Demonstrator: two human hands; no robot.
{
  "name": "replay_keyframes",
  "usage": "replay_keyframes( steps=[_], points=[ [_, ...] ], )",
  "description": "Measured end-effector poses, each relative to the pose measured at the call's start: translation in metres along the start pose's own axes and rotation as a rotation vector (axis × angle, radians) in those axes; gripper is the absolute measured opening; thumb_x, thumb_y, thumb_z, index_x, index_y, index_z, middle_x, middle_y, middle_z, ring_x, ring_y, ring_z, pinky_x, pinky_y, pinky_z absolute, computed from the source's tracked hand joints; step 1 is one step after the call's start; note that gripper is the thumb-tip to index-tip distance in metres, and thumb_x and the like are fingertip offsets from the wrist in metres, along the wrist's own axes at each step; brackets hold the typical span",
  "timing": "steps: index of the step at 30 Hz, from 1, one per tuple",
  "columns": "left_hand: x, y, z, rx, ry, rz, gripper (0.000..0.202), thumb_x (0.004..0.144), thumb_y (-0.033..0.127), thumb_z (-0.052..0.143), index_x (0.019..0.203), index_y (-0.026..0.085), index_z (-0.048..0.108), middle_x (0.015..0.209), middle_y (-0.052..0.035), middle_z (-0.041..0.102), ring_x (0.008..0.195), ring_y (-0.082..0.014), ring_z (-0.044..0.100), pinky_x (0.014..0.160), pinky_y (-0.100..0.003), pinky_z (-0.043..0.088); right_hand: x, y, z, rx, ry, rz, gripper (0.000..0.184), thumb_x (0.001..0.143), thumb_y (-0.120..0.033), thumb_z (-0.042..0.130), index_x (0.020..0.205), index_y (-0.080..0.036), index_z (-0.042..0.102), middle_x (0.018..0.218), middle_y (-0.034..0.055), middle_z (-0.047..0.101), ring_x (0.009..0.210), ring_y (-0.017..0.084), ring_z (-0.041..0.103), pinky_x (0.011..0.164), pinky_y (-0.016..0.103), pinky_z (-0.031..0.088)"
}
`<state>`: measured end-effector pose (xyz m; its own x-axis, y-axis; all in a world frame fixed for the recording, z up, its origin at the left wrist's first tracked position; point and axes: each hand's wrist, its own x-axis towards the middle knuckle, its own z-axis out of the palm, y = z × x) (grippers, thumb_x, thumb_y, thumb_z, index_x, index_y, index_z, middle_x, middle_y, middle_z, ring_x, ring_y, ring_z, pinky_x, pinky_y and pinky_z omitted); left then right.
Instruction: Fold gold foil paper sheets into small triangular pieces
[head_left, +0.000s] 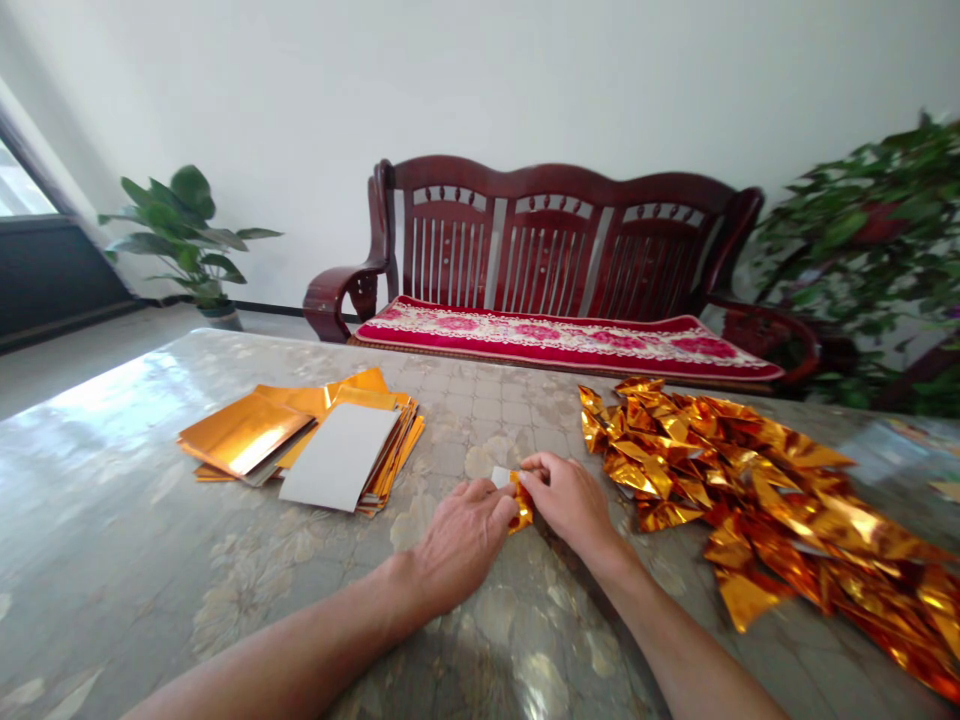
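Note:
Between my two hands, low on the table, lies a small sheet of gold foil paper (pixel 523 515), partly folded, with a pale underside showing at its far end. My left hand (pixel 469 535) presses on its left side, fingers together. On the far right side, my right hand (pixel 564 498) pinches the paper's edge between thumb and curled fingers. Much of the sheet is hidden under the fingers. To the left sits a loose stack of flat foil sheets (pixel 251 430), with a grey-white sheet (pixel 341 455) face up on top. A heap of folded gold foil pieces (pixel 690 450) spreads to the right.
A patterned, glossy cover lies over the table (pixel 300 580). Behind it stands a dark red wooden bench (pixel 555 240) with a red floral seat cover (pixel 562 335). Potted plants (pixel 187 230) flank the bench. Clear plastic (pixel 900 450) rests at the table's right.

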<state>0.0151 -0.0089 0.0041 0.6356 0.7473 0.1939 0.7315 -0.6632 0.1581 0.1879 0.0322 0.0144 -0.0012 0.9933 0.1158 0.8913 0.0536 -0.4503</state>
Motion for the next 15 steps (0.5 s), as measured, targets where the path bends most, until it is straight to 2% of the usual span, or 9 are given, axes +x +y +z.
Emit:
replay_keyframes(
  steps=[4,15],
  points=[
    [-0.0004,0.0007,-0.0022,-0.007,0.001,0.0,0.023,0.095,0.012,0.044,0.115,0.02,0.05,0.117,-0.005,0.063,0.112,-0.0221,0.053,0.095,-0.036,0.047,-0.0005,-0.0022,-0.0006,-0.065,0.001,-0.017,0.019,0.082,-0.04,0.06,0.091,-0.029,0.072,0.081,-0.0007,0.073,0.082,0.02,0.061,0.065,0.027,0.034],
    [-0.001,0.0021,-0.0027,0.007,0.008,-0.029,0.02,0.096,0.017,0.046,0.114,0.022,0.054,0.118,-0.0044,0.064,0.112,-0.0224,0.053,0.096,-0.038,0.045,0.0002,-0.0026,-0.0006,-0.066,-0.013,0.004,0.01,0.079,-0.035,0.063,0.08,-0.028,0.071,0.078,-0.0019,0.072,0.078,0.017,0.061,0.061,0.026,0.032]
  ],
)
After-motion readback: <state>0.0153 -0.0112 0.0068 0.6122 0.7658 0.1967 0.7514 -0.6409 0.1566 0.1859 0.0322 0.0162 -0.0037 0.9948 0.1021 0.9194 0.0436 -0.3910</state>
